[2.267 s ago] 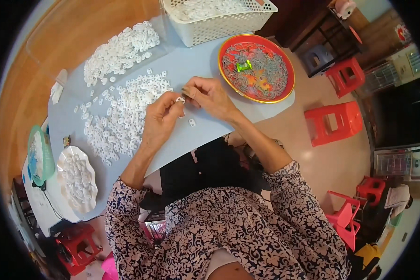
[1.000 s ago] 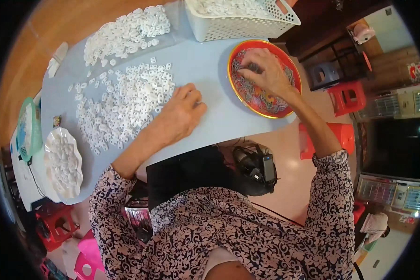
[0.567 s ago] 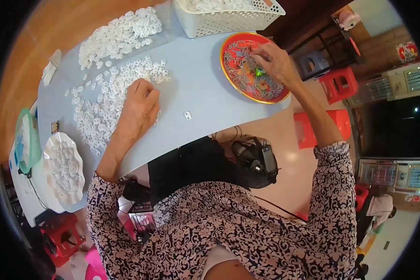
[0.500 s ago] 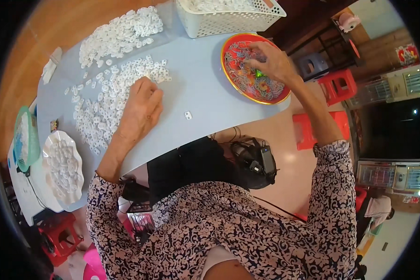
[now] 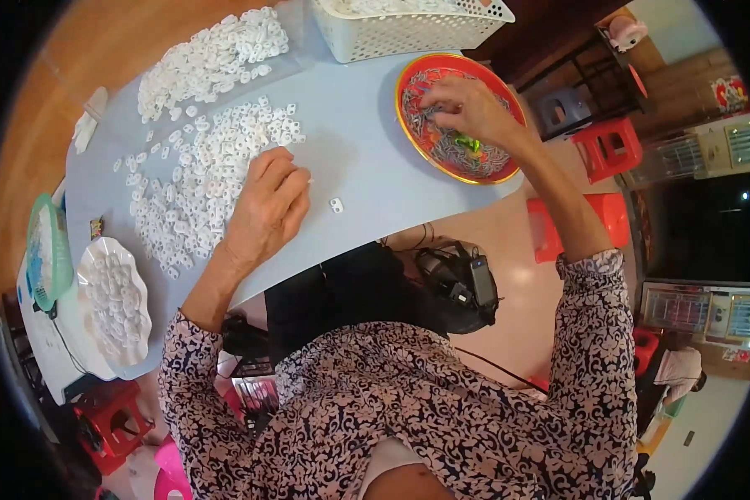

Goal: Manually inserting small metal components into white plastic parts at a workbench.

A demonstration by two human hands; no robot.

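Note:
My left hand (image 5: 268, 210) rests on the pale blue table (image 5: 367, 158) at the edge of a spread of several small white plastic pieces (image 5: 200, 179), fingers curled, seemingly pinching one white piece. My right hand (image 5: 467, 108) reaches into a round red tray (image 5: 408, 83) filled with small grey metal parts and a green bit (image 5: 472, 143), fingertips down among the parts. A single white piece (image 5: 336, 204) lies alone on the table between the hands.
A second heap of white pieces (image 5: 212, 54) lies farther back. A white mesh basket (image 5: 408, 25) stands behind the tray. A white scalloped plate of pieces (image 5: 112, 300) and a green basket (image 5: 46, 254) sit at the left. Red stools (image 5: 608, 146) stand on the floor at right.
My hands had been together over the table; my right hand went out to the red tray and my left hand slid left to the white pieces. One white piece stayed on the table.

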